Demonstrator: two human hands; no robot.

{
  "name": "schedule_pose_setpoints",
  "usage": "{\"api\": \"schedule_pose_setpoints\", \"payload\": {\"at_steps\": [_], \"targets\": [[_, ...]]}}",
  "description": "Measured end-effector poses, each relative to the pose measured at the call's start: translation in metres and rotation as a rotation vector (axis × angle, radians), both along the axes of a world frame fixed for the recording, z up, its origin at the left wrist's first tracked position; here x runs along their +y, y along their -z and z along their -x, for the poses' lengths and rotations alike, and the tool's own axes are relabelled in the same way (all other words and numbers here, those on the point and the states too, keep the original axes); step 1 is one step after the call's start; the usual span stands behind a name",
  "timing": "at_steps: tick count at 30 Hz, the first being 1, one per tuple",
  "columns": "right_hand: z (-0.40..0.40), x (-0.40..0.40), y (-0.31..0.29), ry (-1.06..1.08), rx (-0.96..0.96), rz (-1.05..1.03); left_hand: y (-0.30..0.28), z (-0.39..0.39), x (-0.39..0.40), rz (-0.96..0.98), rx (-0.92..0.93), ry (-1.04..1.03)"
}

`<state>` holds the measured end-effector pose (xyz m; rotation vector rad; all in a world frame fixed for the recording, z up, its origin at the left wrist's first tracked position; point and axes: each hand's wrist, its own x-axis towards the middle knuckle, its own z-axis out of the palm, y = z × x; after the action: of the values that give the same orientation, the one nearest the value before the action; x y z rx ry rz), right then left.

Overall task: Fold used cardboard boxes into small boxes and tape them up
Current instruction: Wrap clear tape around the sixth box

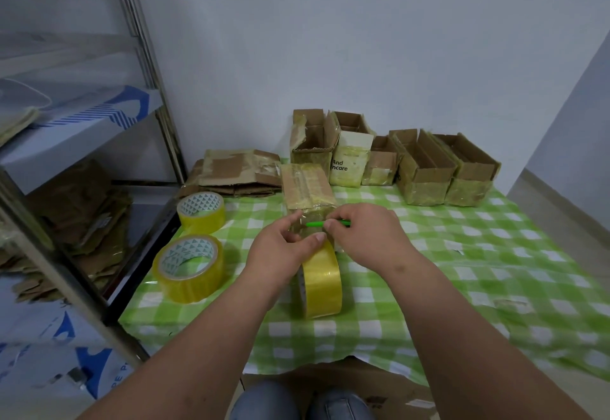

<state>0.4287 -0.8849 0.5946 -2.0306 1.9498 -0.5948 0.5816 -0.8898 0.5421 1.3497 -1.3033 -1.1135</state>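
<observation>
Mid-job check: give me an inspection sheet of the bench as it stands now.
Surface: green checked tablecloth, creased.
Job's things: taped box under the hands; tape roll in use on edge; green cutter; five open-topped boxes in the back row; flattened cardboard back left.
Clutter: two spare tape rolls at left.
Grippers: left hand pinches the tape strip; right hand holds the cutter.
Cables: nothing seen.
Surroundings: metal shelf at left holding cardboard; plain wall behind.
</observation>
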Motion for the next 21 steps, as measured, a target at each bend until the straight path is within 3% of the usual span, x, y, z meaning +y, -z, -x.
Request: {"api": "schedule_pose_setpoints", "payload": {"at_steps": [21], "targets": [[0.008, -0.006, 0.000, 0.009, 0.080, -0.028, -0.007, -0.001, 0.001, -0.030, -0.014, 0.034]]}}
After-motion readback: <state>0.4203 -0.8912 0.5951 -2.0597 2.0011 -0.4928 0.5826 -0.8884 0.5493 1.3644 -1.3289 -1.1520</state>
